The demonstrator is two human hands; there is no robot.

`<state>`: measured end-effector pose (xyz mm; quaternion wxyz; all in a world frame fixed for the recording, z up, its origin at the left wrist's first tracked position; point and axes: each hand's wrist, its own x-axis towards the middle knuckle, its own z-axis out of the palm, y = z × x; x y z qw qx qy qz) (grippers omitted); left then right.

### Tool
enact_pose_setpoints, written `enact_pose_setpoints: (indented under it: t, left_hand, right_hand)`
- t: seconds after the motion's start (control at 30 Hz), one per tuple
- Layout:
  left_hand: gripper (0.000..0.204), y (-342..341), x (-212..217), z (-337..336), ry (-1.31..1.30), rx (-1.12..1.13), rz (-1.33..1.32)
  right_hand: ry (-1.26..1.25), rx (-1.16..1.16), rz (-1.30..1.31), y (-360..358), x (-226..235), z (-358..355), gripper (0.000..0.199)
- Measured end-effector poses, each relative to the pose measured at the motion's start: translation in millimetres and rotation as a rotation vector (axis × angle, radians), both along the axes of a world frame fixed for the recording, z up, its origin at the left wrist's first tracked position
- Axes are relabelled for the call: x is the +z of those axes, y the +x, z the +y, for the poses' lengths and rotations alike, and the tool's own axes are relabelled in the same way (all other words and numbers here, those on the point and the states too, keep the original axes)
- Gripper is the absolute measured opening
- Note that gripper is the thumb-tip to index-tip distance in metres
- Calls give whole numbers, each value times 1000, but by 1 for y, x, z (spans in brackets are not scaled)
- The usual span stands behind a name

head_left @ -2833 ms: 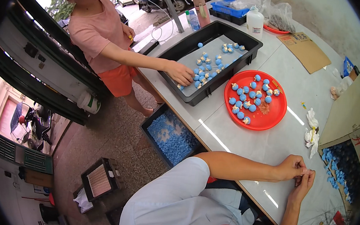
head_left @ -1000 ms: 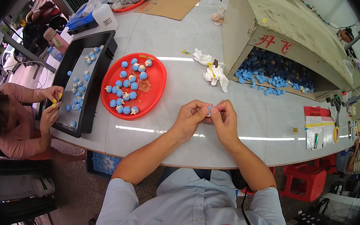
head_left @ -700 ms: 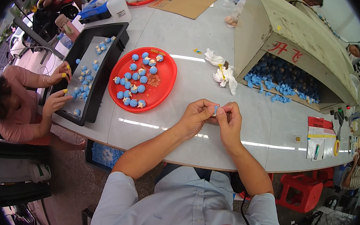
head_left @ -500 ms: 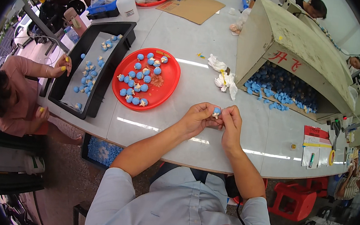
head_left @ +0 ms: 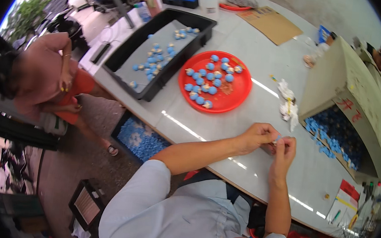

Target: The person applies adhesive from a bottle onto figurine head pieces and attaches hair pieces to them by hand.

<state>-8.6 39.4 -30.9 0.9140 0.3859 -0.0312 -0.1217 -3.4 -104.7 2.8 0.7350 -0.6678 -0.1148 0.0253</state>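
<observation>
Piece [head_left: 278, 138], small and partly blue, is held over the table [head_left: 264, 107], between the fingertips of the left hand [head_left: 257, 138] and the right hand [head_left: 283, 154]. Both are nearly closed, pinching it, and the bent fingers hide most of it. I judge that fine finger work is in hand, but its exact detail I cannot tell. Next move calls, I think, for small and even pressure from both sides. The near edge of the table passes under both forearms [head_left: 201, 151], which limits lowering them. A stretch of table separates the hands from the plate [head_left: 245, 85] with balls [head_left: 212, 90], on the left; ahead lies the tissue [head_left: 288, 102], and further right the box [head_left: 352, 79] limits reaching.
</observation>
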Motion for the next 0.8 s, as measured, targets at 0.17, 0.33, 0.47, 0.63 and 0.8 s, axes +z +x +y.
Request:
enact_pose_setpoints:
  t: [0.17, 0.33, 0.47, 0.63, 0.8]
  left_hand:
    - [24, 7, 0, -12, 5, 18, -178]
    - [35, -8, 7, 19, -82, -2, -4]
    - [36, -5, 7, 18, -118, -150, 40]
    - [32, -1, 12, 10, -74, -158, 34]
    - [30, 0, 9, 7, -22, -140, 19]
  right_hand:
    - [-13, -20, 13, 1, 1, -12, 14]
    - [186, 141, 78, 1, 4, 12, 13]
    - [76, 125, 132, -4, 13, -1, 14]
    - [21, 65, 154, -5, 22, -5, 12]
    - [2, 54, 172, -2, 21, -7, 11]
